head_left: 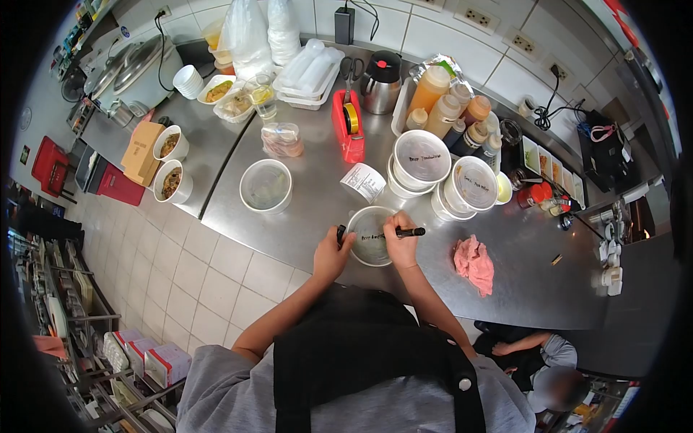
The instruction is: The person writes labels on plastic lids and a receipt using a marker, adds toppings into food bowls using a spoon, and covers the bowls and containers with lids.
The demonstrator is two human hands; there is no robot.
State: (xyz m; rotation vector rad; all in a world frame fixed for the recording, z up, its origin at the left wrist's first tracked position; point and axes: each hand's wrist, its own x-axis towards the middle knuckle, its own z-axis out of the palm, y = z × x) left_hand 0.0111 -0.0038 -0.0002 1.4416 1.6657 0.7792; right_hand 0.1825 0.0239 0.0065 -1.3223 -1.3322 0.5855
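Observation:
A white round tub with a translucent lid stands on the steel counter in front of me, with dark handwriting on the lid. My right hand is closed around a black marker, its tip end down at the writing. At the tub's left rim, my left hand pinches a small black piece that looks like the marker cap. Just behind the tub sits a white container with a printed label. Stacked lidded tubs at the right also carry handwriting. Another lidded tub stands at the left.
A red tape dispenser, a steel jug and sauce bottles line the back. Right of my hands lies a pink cloth. Two open food cups stand far left. Another person is at the lower right.

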